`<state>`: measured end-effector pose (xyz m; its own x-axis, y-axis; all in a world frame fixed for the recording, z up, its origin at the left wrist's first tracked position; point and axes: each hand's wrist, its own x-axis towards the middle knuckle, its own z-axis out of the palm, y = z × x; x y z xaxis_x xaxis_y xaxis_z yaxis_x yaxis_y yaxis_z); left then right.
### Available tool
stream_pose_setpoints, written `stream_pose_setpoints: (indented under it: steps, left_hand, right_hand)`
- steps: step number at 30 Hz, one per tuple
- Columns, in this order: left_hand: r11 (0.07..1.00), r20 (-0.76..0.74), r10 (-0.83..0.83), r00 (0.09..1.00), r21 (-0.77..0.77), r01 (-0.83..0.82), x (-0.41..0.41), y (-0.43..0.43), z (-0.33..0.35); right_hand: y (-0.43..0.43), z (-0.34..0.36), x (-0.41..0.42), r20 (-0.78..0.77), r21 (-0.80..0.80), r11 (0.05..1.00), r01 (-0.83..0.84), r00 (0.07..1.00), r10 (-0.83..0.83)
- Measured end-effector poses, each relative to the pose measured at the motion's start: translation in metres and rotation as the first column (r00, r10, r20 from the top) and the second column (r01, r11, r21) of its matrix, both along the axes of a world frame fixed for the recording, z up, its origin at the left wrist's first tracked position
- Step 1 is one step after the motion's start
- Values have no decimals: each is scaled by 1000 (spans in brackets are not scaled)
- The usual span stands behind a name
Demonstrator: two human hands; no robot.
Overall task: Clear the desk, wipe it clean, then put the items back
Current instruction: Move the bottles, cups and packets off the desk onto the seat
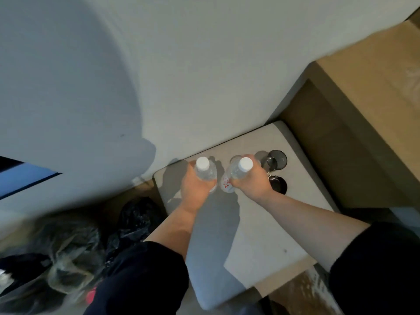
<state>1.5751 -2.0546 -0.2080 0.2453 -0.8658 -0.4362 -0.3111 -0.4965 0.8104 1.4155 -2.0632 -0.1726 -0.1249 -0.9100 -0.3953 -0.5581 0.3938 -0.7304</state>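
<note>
My left hand [196, 186] grips a clear water bottle [205, 170] with a white cap, held upright over the far end of a pale grey cushioned seat [261, 223]. My right hand [252, 180] grips a second clear bottle [238, 170] with a white cap and a red-printed label, tilted a little to the right. Whether the bottle bases touch the seat is hidden by my hands. A dark smoked glass [276, 159] stands on the seat just right of my right hand, and another dark round item [278, 184] sits in front of it.
A wooden desk [375, 87] rises to the right of the seat, against the white wall [204, 64]. Black plastic bags [134, 219] and a blurred clear bag [72, 251] lie on the floor at the left. A dark screen edge [20, 176] shows at far left.
</note>
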Motion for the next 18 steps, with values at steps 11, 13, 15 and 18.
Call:
stream_pose_setpoints:
  steps: [11, 13, 15, 18]
  left_hand:
    - [971, 48, -239, 970, -9, 240, -19, -11, -31]
    - [968, 71, -252, 965, 9, 252, -21, -12, -26]
    - [964, 91, -267, 959, 15, 267, -22, -13, -19]
    - [949, 154, -313, 937, 18, 314, -22, -14, -7]
  right_hand:
    - [-23, -34, -9, -107, 46, 997, -69, 992, 74]
    - [-28, -32, -13, -140, 51, 992, -118, 982, 124]
    - [-31, -28, -16, -172, 57, 984, -170, 969, 177]
    - [-30, -17, -20, -200, 82, 967, -241, 946, 253]
